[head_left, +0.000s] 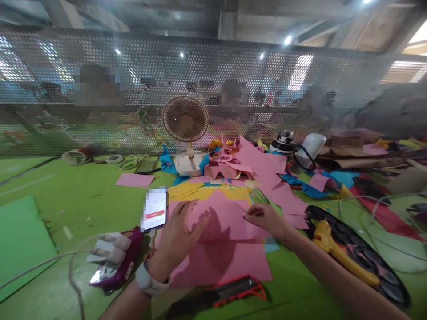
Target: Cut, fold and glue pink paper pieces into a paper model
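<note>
A pink paper sheet (227,218) is being folded on top of a larger pink sheet (230,262) on the green table. My left hand (182,231), with a white watch on its wrist, lies on the paper's left side with fingers curled over the fold. My right hand (263,218) pinches the folded paper's right edge. Yellow sheets (200,191) lie just beyond the pink paper.
A phone (154,209) stands left of my hands, beside a purple power strip (115,262) with white plugs. A small fan (186,129) stands behind a heap of folded paper pieces (233,164). A yellow glue gun (340,253) lies right; a red-black cutter (233,291) lies near.
</note>
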A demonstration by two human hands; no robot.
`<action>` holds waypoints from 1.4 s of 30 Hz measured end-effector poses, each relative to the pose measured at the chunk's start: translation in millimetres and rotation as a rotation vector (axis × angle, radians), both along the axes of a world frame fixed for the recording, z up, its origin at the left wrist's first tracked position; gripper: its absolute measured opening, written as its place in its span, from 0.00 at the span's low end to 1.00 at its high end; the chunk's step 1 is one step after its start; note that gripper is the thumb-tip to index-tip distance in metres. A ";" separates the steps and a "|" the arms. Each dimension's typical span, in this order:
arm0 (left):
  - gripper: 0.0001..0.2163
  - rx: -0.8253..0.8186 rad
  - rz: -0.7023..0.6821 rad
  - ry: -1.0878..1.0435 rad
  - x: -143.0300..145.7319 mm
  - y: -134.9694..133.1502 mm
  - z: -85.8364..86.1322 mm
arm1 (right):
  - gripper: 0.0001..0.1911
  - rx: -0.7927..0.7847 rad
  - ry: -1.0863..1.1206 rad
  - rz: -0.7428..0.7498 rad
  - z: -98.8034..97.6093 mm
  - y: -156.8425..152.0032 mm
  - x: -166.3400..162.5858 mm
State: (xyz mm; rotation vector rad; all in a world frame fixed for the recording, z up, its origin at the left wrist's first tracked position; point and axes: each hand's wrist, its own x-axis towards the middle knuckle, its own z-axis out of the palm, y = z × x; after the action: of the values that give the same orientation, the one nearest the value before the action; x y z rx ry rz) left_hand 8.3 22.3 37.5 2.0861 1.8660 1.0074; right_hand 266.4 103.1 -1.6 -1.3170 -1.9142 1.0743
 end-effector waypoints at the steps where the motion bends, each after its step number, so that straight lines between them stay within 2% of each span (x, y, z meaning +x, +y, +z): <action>1: 0.24 0.001 0.028 -0.064 -2.3 1.2 0.4 | 0.14 0.009 0.043 -0.027 4.6 -1.5 2.0; 4: 0.29 -0.085 0.066 -0.384 -2.1 6.4 1.9 | 0.16 0.010 0.243 -0.149 16.8 -7.7 6.9; 7: 0.23 -0.357 -0.070 -0.821 8.1 15.6 3.6 | 0.17 -0.037 0.422 -0.237 21.9 -15.6 6.7; 8: 0.19 -0.432 -0.156 -0.952 12.3 19.1 4.1 | 0.17 -0.039 0.425 -0.236 22.8 -18.1 5.8; 9: 0.17 -0.445 -0.185 -1.057 16.4 22.6 4.3 | 0.17 -0.034 0.408 -0.227 23.8 -20.2 4.8; 13: 0.12 -0.511 -0.226 -1.198 25.9 31.4 1.4 | 0.16 -0.070 0.343 -0.151 31.5 -18.8 1.9; 17: 0.13 -0.583 -0.198 -1.145 24.0 32.7 -5.5 | 0.18 -0.162 0.390 -0.060 30.3 -1.4 -4.2; 21: 0.15 -0.580 -0.171 -0.994 13.6 35.0 -13.3 | 0.18 -0.234 0.352 0.011 9.9 10.4 -15.9; 24: 0.15 -0.533 -0.112 -0.822 3.2 37.8 -21.0 | 0.18 -0.228 0.301 0.020 -6.5 10.4 -22.2; 29: 0.12 -0.425 -0.163 -0.491 -11.9 41.2 -31.5 | 0.14 -0.104 0.156 0.020 -20.5 12.9 -18.5; 34: 0.08 -0.351 -0.172 -0.177 -21.8 43.6 -30.9 | 0.11 0.006 -0.004 0.041 -23.5 18.5 -10.2; 38: 0.06 -0.346 -0.174 -0.151 -21.9 44.2 -29.1 | 0.08 0.048 -0.065 0.067 -21.6 18.6 -9.2; 42: 0.03 -0.366 -0.230 -0.224 -19.4 43.9 -30.7 | 0.07 0.136 -0.079 0.081 -20.8 17.4 -10.4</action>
State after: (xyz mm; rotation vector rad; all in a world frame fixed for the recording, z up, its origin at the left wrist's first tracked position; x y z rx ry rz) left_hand -11.0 66.1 6.9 1.8358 1.5249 0.7440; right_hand 255.9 120.5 -22.4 -1.2321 -2.0754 0.9247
